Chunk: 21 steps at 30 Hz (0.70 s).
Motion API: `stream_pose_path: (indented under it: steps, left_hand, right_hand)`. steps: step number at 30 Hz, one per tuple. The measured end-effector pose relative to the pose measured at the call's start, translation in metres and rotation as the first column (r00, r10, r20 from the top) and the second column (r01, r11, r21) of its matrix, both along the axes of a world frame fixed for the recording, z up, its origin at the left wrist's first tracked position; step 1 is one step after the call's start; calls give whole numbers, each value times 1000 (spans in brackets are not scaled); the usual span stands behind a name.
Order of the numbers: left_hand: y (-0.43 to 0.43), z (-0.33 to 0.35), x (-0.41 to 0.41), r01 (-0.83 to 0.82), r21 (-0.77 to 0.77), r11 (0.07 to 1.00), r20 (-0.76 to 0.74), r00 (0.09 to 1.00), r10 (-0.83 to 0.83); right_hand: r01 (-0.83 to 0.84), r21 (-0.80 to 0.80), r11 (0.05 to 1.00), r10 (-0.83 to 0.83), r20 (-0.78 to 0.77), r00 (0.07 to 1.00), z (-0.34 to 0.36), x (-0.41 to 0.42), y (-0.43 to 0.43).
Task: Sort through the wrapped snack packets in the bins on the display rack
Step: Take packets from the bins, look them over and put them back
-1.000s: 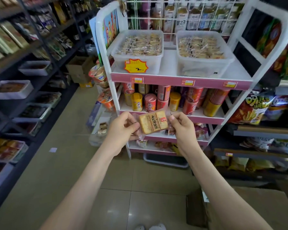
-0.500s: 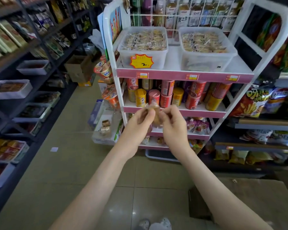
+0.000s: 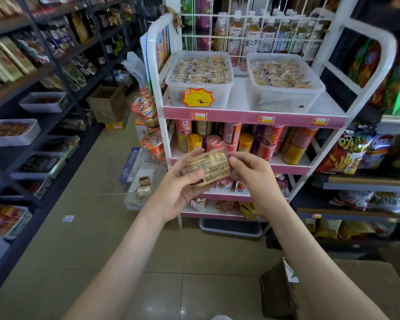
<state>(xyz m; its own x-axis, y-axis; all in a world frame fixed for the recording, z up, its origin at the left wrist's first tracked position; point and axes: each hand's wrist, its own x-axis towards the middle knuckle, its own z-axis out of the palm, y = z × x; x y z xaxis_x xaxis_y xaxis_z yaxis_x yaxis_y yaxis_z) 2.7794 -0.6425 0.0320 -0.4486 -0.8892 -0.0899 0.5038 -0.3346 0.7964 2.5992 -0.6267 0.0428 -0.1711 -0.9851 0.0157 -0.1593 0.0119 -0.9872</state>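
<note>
I hold one clear-wrapped snack packet (image 3: 209, 166) in front of the rack's second shelf, its printed back label facing me. My left hand (image 3: 179, 188) cups it from below and the left. My right hand (image 3: 252, 174) pinches its right end. On the top shelf of the white and pink display rack (image 3: 252, 116) stand two clear bins full of similar packets: the left bin (image 3: 200, 88), with a yellow price star, and the right bin (image 3: 284, 98).
Cans fill the rack's second shelf (image 3: 293, 166). Cup noodles (image 3: 148, 112) hang off its left side. Dark shelving (image 3: 32, 93) lines the aisle on the left. An open cardboard box (image 3: 280, 294) sits on the floor at lower right. Chip bags (image 3: 346, 153) are on the right.
The packet has been turned over between my hands: a second ago its front showed, now its back label faces me. The view has shifted closer to the rack.
</note>
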Motion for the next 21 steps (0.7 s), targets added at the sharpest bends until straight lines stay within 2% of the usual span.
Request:
stream_pose_path:
  steps: [2, 4, 8, 14, 16, 18, 19, 21]
  left_hand:
    - [-4, -2, 1, 30, -18, 999, -8, 1000, -30]
    - [-8, -3, 0, 43, -24, 999, -24, 999, -43]
    - [-15, -1, -5, 36, -12, 999, -61, 997, -37]
    - [-29, 5, -18, 31, -30, 999, -36, 999, -32]
    - [-36, 14, -28, -20, -30, 999, 24, 999, 21]
    - [-46, 27, -41, -92, -71, 993, 151, 983, 102]
    - [-51, 36, -48, -107, -114, 988, 223, 966, 131]
    - [-62, 55, -61, -63, -210, 976, 318, 939, 129]
  right_hand:
    - [18, -31, 999, -21, -85, 996, 3, -3, -3]
    - [31, -48, 998, -36, -103, 994, 4, -6, -7]
    - [-2, 1, 1000, 1, 111, 994, 3, -13, -16]
    - [-51, 7, 999, 50, 114, 992, 8, -31, -29]
    - [-28, -48, 998, 24, -71, 997, 14, -38, -33]
    - [-34, -196, 980, -33, -327, 945, 23, -43, -39]
    - [-74, -262, 962, -39, -404, 914, 29, -45, -42]
    - [-195, -290, 937, 33, -484, 875, 40, -47, -52]
